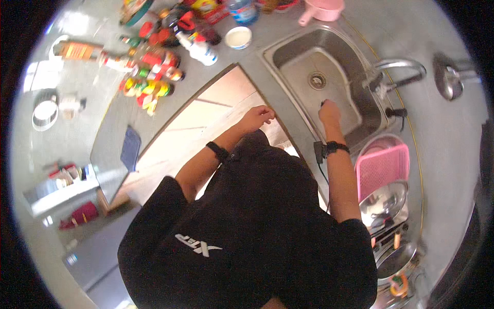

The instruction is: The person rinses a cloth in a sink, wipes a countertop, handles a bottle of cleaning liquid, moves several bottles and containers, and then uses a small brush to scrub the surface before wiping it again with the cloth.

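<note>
My right hand [330,112] is over the stainless steel sink basin [316,65], near its front edge, its fingers closed around a small dark object [323,103]. Most of that object is hidden, so its kind cannot be told. The metal drain [317,80] shows just beyond the hand, and the chrome faucet [405,69] arches at the sink's right side. My left hand [256,117] hangs in front of the counter edge, left of the sink, with loosely bent fingers and nothing visible in it. Both wrists wear dark bands.
Several sauce bottles [158,61] and a white bowl [238,38] stand on the counter to the left. A pink ladle-like scoop [324,9] lies beyond the sink. Nearer, on the right, are a pink basket [382,170], a metal bowl [386,202] and a pan [399,262].
</note>
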The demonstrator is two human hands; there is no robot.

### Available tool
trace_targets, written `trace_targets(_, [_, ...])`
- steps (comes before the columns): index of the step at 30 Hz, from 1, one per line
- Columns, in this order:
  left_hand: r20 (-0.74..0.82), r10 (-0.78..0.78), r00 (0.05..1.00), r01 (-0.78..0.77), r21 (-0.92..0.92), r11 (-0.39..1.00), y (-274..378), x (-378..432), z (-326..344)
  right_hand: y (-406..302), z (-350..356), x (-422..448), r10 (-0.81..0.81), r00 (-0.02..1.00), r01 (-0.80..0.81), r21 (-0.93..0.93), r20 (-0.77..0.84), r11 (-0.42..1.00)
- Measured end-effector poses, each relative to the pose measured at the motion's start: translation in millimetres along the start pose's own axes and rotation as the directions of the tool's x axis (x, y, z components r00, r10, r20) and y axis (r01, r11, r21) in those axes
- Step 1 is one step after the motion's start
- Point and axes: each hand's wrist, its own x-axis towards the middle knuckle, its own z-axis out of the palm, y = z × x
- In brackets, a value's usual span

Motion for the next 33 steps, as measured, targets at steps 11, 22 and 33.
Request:
trace_targets(11, [-0.191, 0.21, 0.959, -0.21, 0.021, 0.978, -57.3, -63.0, -42.6, 14.8, -23.3, -1.9, -0.151, 0.972, 0.128, -0.137, -0.177, 0.982])
trace_targets(22, [-0.302, -0.19, 0.934, 0.065, -0.379, 0.923, -172.3, -162.8, -56.6, 83.0, -98.7, 46.1, 0.363, 0.778, 0.176, 0.733, -0.512, 0.656])
trace_targets(33, [-0.39, -0.464, 0.795, 0.167, -0.596, 0.786, -171.3, -170.8, -36.2, 66.0, -157.4, 108.8, -0.046, 0.838, 0.296, 0.382, -0.543, 0.876])
